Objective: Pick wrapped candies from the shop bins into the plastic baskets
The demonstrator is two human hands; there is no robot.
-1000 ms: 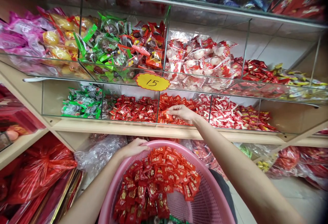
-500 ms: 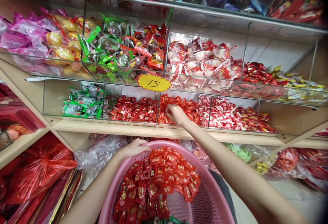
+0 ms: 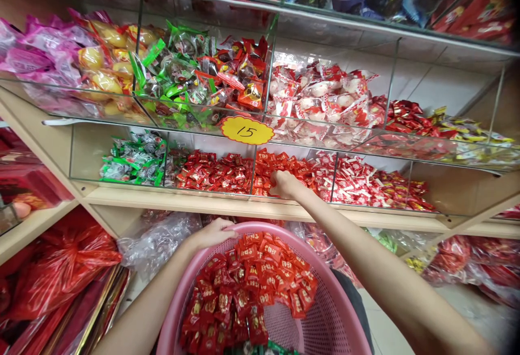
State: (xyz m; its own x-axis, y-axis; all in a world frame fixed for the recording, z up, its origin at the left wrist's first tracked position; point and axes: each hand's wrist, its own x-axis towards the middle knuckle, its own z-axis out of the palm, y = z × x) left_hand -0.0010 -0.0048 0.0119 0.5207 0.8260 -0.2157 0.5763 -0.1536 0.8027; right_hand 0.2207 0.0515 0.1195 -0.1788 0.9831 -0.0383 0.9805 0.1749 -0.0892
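Observation:
My left hand (image 3: 216,232) is closed round the far-left rim of a pink plastic basket (image 3: 357,317), its thumb and fingers over the edge. Many red-wrapped candies (image 3: 276,263) lie in the basket, with a few green wrappers at its near side. My right hand (image 3: 285,185) reaches into the lower shelf bin of bright red wrapped candies (image 3: 298,165). Its fingers are curled down among them, and what lies inside the fingers is hidden.
Clear dividers separate the bins, with darker red candies (image 3: 215,173) and green-wrapped candies (image 3: 136,155) to the left and red-and-white ones (image 3: 353,184) to the right. A yellow "15" tag (image 3: 247,130) hangs above. Bagged goods (image 3: 162,241) lie beneath the wooden shelf edge (image 3: 195,202).
My right hand has shifted slightly right and down within the same bin. The left hand stays on the basket rim, and the basket's contents look the same.

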